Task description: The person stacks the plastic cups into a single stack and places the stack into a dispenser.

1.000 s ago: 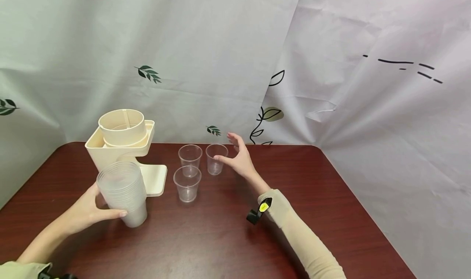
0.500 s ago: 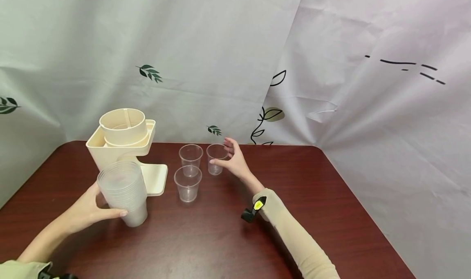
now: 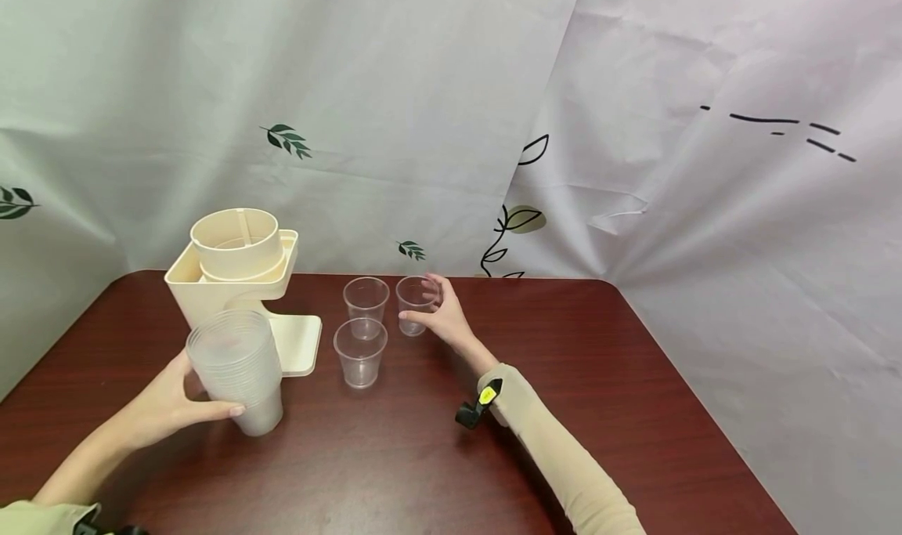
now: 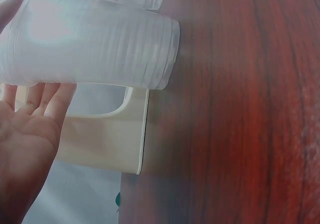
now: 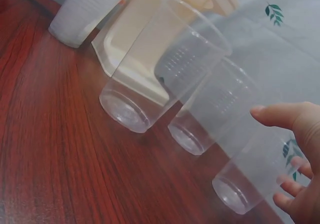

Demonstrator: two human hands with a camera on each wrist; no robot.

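My left hand (image 3: 165, 402) holds a tall stack of nested clear plastic cups (image 3: 239, 374), thumb along the near side and fingers behind. In the left wrist view the cup stack (image 4: 95, 44) lies across the palm side, between thumb and fingers. On the table three single clear cups stand upright: a front cup (image 3: 360, 353), a back-left cup (image 3: 365, 300) and a right cup (image 3: 413, 304). My right hand (image 3: 447, 316) reaches around the right cup, thumb in front and fingers behind. In the right wrist view the thumb (image 5: 280, 116) is nearly straight; firm contact cannot be told.
A cream plastic stand (image 3: 296, 347) with a round holder (image 3: 236, 245) on top stands behind the cup stack. The dark red wooden table (image 3: 395, 457) extends to the right. A pale curtain with leaf prints (image 3: 423, 128) hangs along the back edge.
My right hand has moved left and slightly down, from beside the right cup to around it. The left hand and its stack have stayed in place.
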